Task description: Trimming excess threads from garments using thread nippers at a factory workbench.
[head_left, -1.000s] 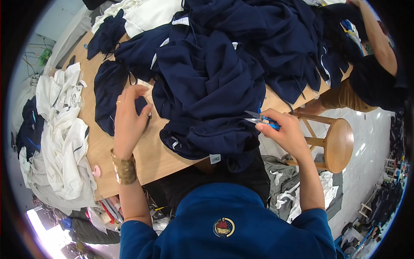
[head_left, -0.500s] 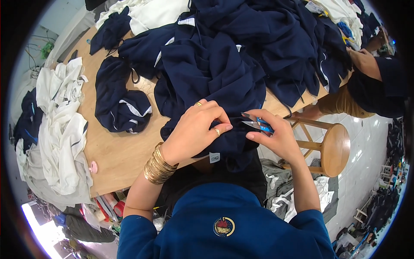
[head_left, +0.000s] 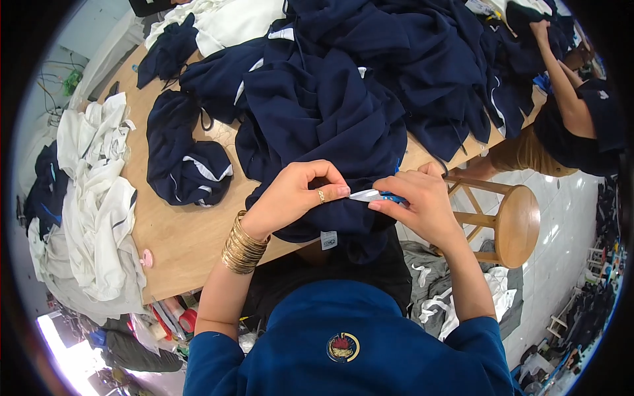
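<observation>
A navy garment (head_left: 323,112) lies bunched over the table edge in front of me, its near end hanging toward my lap. A small white label (head_left: 329,240) shows on that end. Above the cloth my left hand (head_left: 297,191) pinches thumb and forefinger together; whatever is between them is too small to make out. My right hand (head_left: 419,201) grips thread snips (head_left: 371,195) with blue handles. Their blades look closed, and the tips reach to the left fingertips.
More navy garments (head_left: 409,53) are heaped behind. A folded navy piece (head_left: 181,152) and white garments (head_left: 99,204) lie leftward on the wooden table (head_left: 165,254). A round wooden stool (head_left: 518,224) stands at right. Beyond it, a co-worker's arm (head_left: 561,79) lifts dark cloth.
The snips' blades have gone from spread to closed, and their tips have moved left to my left fingertips. At the far right, the co-worker's arms have risen with dark cloth.
</observation>
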The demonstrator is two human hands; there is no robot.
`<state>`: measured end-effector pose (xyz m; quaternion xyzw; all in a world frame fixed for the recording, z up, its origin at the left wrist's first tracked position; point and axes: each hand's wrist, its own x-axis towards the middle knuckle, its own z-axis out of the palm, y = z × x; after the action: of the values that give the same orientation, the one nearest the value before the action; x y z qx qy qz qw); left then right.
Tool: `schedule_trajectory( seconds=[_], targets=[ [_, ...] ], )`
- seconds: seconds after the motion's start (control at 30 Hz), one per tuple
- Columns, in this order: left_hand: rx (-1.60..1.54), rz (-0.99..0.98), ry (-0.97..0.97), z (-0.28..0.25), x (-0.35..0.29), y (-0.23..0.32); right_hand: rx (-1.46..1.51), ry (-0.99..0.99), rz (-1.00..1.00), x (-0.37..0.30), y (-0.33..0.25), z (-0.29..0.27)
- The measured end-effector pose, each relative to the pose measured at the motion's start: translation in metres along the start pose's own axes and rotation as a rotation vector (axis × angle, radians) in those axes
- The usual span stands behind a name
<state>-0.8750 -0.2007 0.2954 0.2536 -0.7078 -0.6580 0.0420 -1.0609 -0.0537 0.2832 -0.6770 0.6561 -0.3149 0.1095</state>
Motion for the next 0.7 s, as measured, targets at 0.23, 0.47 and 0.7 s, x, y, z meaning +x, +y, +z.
schedule_trajectory(
  seconds=[0.23, 0.47, 0.7],
  targets=[
    [-0.030, -0.008, -0.024, 0.001, 0.003, -0.001, -0.030, -0.053, -0.003, 0.004, -0.002, -0.002],
    [0.009, 0.060, -0.041, 0.003, 0.005, -0.007, -0.067, -0.121, -0.052, 0.008, -0.002, -0.008],
    [-0.083, 0.088, 0.138, -0.010, -0.015, -0.005, -0.034, -0.159, -0.084, 0.011, 0.000, -0.012]
  ],
)
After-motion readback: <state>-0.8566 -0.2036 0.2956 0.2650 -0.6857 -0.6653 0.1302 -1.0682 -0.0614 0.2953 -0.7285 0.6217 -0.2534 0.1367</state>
